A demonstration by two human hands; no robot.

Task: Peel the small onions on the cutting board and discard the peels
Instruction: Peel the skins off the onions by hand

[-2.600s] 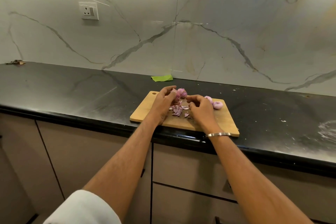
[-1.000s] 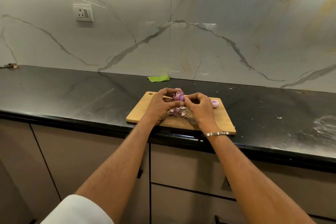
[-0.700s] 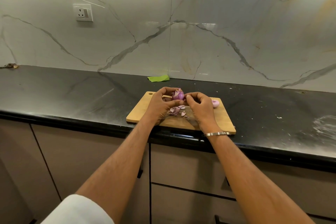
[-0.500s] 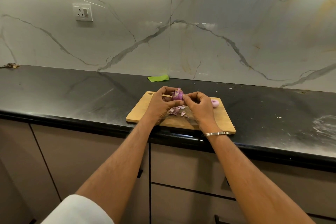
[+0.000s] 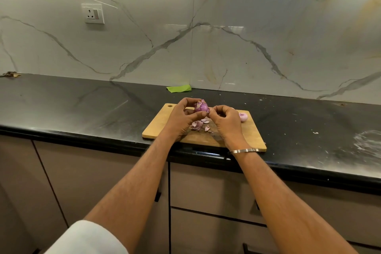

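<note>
Mid-peel still: left hand (image 5: 181, 116) keeps gripping one onion (image 5: 201, 106) above the board (image 5: 158, 128), frame center; right hand (image 5: 223, 118) has come back to pinch its skin, so peeling continues. Counted: one held onion, one peeled onion (image 5: 243, 117) right of it, one peel pile (image 5: 198, 125), undiscarded, on the surface (image 5: 82, 107).

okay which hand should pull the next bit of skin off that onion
Probably the right hand. Its fingertips already pinch at the side of the onion, while the left hand grips it above the cutting board, steadying it over the peels.
</note>
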